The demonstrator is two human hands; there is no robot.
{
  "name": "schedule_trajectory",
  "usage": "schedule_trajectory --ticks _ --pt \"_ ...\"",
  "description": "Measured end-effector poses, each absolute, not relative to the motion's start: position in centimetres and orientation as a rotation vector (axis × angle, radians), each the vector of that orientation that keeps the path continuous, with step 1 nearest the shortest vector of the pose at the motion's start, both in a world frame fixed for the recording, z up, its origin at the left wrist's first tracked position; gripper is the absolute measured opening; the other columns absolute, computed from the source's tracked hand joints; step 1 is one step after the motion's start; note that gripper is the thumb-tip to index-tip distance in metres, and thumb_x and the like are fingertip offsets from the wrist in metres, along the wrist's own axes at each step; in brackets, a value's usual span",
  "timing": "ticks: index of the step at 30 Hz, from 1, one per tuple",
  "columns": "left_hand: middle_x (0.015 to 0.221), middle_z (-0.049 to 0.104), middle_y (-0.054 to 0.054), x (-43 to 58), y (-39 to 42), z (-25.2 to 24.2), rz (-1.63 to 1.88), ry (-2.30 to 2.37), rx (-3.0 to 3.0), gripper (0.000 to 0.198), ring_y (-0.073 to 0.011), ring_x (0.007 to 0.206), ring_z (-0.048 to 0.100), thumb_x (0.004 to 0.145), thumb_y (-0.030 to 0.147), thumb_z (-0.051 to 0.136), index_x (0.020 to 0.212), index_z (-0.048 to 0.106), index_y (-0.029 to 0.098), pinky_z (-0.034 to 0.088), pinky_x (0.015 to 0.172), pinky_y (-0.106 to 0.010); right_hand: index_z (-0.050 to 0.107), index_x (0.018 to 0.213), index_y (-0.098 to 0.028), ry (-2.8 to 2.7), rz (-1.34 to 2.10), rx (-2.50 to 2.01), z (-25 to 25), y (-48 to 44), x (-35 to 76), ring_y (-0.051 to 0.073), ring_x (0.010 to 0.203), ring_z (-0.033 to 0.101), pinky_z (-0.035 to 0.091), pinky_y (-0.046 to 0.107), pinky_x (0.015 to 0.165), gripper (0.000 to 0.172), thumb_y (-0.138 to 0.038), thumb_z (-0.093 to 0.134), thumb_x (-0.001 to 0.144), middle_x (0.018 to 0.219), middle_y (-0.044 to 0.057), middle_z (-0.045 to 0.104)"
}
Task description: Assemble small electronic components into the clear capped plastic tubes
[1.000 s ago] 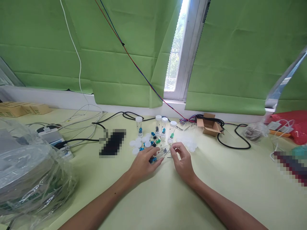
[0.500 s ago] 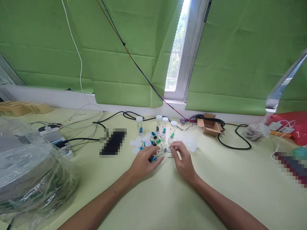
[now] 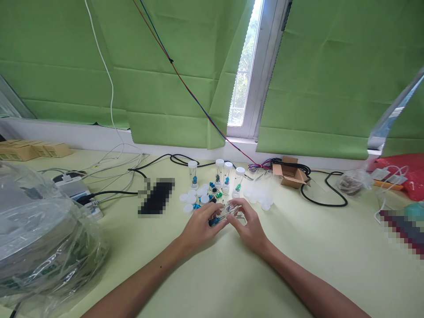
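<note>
My left hand is curled, with a small blue-headed piece with a thin metal shaft between thumb and fingers. My right hand meets it from the right, its thumb and fingers bent around shiny thin pieces that I cannot make out clearly. A bent metal rod shows by the right fingers. Just beyond the hands lie loose blue, green and black pieces and white round caps. Several clear capped tubes stand upright behind them, each with a coloured piece inside.
Clear plastic wrap covers a large spool at the left. A blurred black object lies left of the caps. More translucent caps lie to the right. Farther back are an open cardboard box and a looped black cable.
My right hand has moved slightly left and its fingertips now meet those of my left hand. The left hand has shifted a little; the tubes and caps stay put.
</note>
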State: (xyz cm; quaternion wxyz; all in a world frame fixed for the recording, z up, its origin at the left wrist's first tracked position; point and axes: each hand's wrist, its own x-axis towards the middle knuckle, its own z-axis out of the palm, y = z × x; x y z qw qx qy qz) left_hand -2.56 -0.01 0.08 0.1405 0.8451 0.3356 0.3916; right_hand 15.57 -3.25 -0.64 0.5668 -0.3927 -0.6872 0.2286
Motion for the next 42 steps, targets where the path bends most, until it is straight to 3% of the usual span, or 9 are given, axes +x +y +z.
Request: schedule_trajectory --ticks 8,13,18,25,31,37,42 --pt "0.101 0.068 -0.006 -2.8 0.0 1.0 1.055 0.936 2.428 0.035 -0.0195 0.090 0.064 0.090 0.037 0.059 0.121 0.059 0.023 0.050 0.079 -0.031 0.054 0.108 -0.022 -1.498 0.449 -0.892 -0.3 -4.0 15.3 0.022 0.099 0.060 0.050 0.039 0.085 0.017 -0.025 0.057 0.092 0.105 0.008 0.063" --pt "0.098 0.068 -0.007 -3.9 1.5 2.1 1.174 1.328 2.411 0.021 -0.0175 0.077 0.062 0.094 0.031 0.048 0.103 0.064 0.019 0.049 0.073 -0.030 0.051 0.107 -0.023 -1.380 0.353 -0.922 -0.2 -3.9 15.5 0.022 0.101 0.061 0.048 0.043 0.090 0.015 -0.025 0.056 0.093 0.103 0.006 0.064" --pt "0.098 0.061 -0.012 -4.7 2.0 2.7 0.576 1.976 2.457 0.023 -0.0270 0.086 0.061 0.092 0.022 0.041 0.104 0.059 0.016 0.044 0.058 -0.031 0.051 0.108 -0.024 -1.373 0.395 -0.948 -0.6 -3.7 15.6 0.022 0.103 0.061 0.049 0.045 0.091 0.016 -0.027 0.056 0.093 0.104 0.006 0.063" --pt "0.105 0.057 -0.018 -4.5 1.5 2.8 0.130 2.194 2.405 0.028 -0.0319 0.096 0.057 0.093 0.016 0.035 0.114 0.053 0.012 0.045 0.062 -0.033 0.051 0.108 -0.023 -1.354 0.411 -0.960 -0.9 -3.6 15.5 0.023 0.104 0.061 0.051 0.046 0.088 0.016 -0.029 0.055 0.094 0.103 0.007 0.063" --pt "0.106 0.056 -0.019 -4.7 1.7 2.1 0.125 2.133 2.389 0.028 -0.0332 0.095 0.056 0.089 0.010 0.038 0.115 0.049 0.012 0.045 0.066 -0.036 0.049 0.109 -0.024 -1.366 0.401 -0.902 -0.9 -3.8 15.4 0.024 0.105 0.062 0.051 0.045 0.087 0.016 -0.027 0.054 0.094 0.105 0.008 0.064" --pt "0.106 0.055 -0.018 -4.7 1.6 2.2 0.069 2.148 2.400 0.039 -0.0317 0.095 0.055 0.082 0.000 0.036 0.117 0.048 0.013 0.043 0.063 -0.033 0.048 0.114 -0.025 -1.503 0.365 -0.833 -1.5 -4.2 15.2 0.023 0.100 0.063 0.052 0.044 0.086 0.023 -0.022 0.055 0.093 0.106 0.008 0.066" --pt "0.099 0.057 -0.015 -4.5 1.5 2.7 0.336 2.108 2.422 0.027 -0.0301 0.090 0.056 0.092 0.011 0.031 0.111 0.050 0.014 0.041 0.060 -0.032 0.047 0.116 -0.025 -1.596 0.412 -0.834 -1.6 -4.4 15.0 0.021 0.100 0.064 0.053 0.039 0.085 0.025 -0.022 0.056 0.093 0.104 0.007 0.066"
